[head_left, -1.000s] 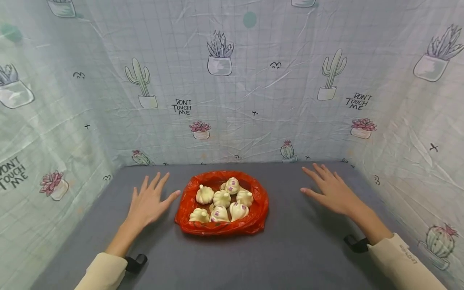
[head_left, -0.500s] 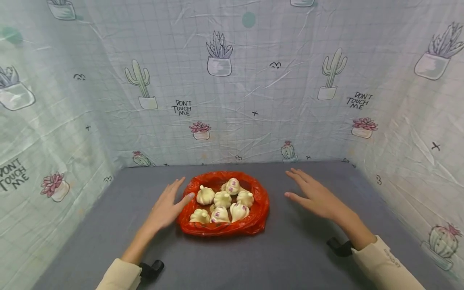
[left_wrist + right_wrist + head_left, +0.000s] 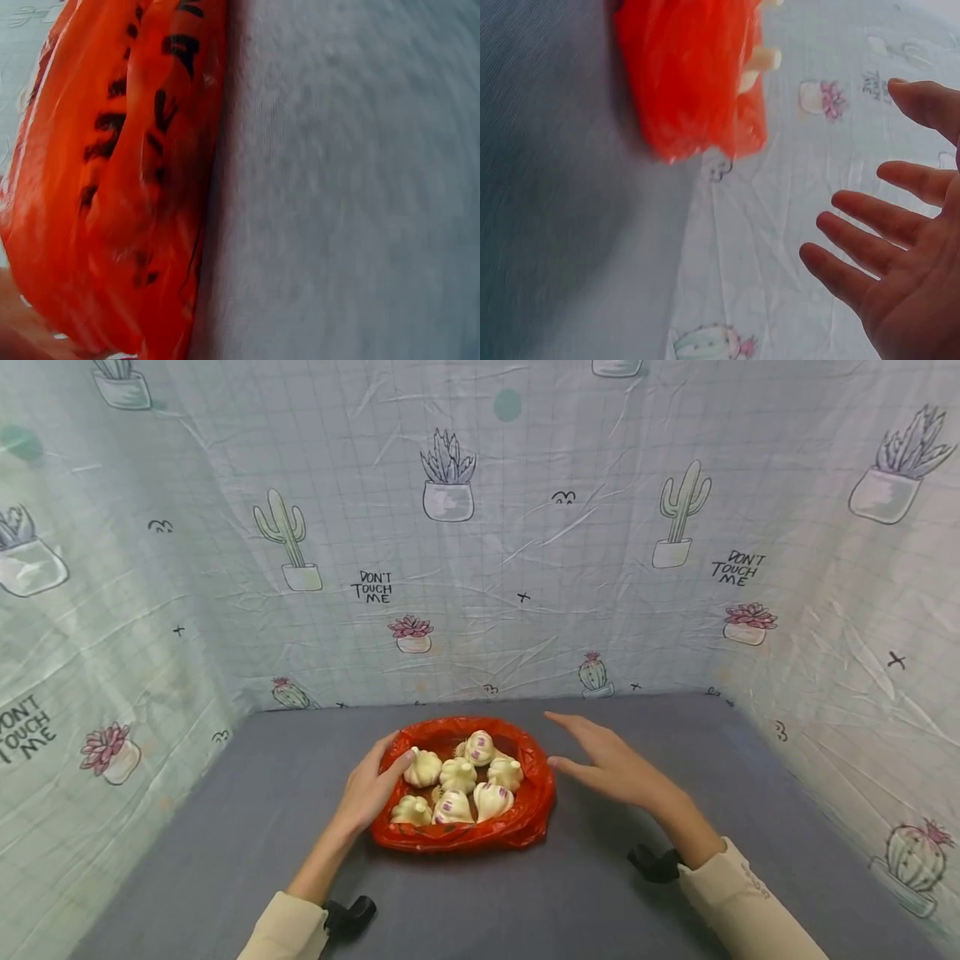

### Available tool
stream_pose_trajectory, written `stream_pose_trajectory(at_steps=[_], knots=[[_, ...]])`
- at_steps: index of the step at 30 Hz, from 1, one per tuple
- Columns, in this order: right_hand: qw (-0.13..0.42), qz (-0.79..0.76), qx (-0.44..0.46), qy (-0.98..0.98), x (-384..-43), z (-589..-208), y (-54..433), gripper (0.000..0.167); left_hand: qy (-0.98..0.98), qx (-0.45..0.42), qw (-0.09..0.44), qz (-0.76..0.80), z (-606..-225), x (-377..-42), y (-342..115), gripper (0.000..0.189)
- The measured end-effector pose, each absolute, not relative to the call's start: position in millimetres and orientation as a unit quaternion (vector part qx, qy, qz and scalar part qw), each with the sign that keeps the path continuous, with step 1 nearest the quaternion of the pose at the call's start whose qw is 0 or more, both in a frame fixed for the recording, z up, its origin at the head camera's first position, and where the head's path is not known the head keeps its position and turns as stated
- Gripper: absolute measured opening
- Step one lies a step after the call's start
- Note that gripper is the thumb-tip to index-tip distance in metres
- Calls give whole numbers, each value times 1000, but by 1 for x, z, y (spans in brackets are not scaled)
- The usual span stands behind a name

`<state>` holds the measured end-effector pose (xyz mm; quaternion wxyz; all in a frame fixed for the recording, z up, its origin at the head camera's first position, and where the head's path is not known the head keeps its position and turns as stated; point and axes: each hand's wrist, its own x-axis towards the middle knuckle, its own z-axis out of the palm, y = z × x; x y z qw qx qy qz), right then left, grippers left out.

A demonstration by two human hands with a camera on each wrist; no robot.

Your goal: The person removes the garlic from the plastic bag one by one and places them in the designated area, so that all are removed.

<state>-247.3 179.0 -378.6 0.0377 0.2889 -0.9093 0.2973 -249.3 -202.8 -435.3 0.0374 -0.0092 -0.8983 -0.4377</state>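
An orange-red plastic bag (image 3: 542, 797) with its mouth rolled open stands on the grey table, holding several garlic bulbs (image 3: 458, 775), some with purple marks. My left hand (image 3: 370, 792) is at the bag's left side, its thumb over the rim beside a bulb and its fingers along the outside. In the left wrist view the bag's wall (image 3: 112, 202) carries black lettering, and only a blurred bit of the hand shows. My right hand (image 3: 618, 768) hovers just right of the bag, fingers extended and apart from it. The right wrist view shows that hand's spread fingers and palm (image 3: 907, 262).
The grey table (image 3: 480, 910) runs back to a cloth backdrop (image 3: 480, 560) printed with cacti, which also hangs at both sides. Cream sleeves (image 3: 288, 927) and black wrist-worn devices (image 3: 351, 917) sit at my wrists.
Both hands have moved inward toward the bag. My left hand has come from the table's left up to the bag's rim; my right hand has closed most of its distance. The bag stays put.
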Motion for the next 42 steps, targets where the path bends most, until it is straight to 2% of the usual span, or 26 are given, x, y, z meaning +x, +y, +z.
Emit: stream_pose_trajectory(at_steps=[12, 19, 28, 42], knots=[[-13, 342, 345, -874, -258, -375, 140, 60, -843, 23, 5, -537, -446, -256, -210, 60], [-75, 344, 351, -867, -276, -368, 134, 54, -803, -2, -25, -595, -458, -258, -222, 55], [-120, 355, 368, -851, -298, -372, 133, 48, -807, -57, -6, -588, -470, -260, -237, 53], [-111, 304, 382, -865, -305, -380, 126, 32, -843, -81, 53, -528, -482, -260, -237, 46]])
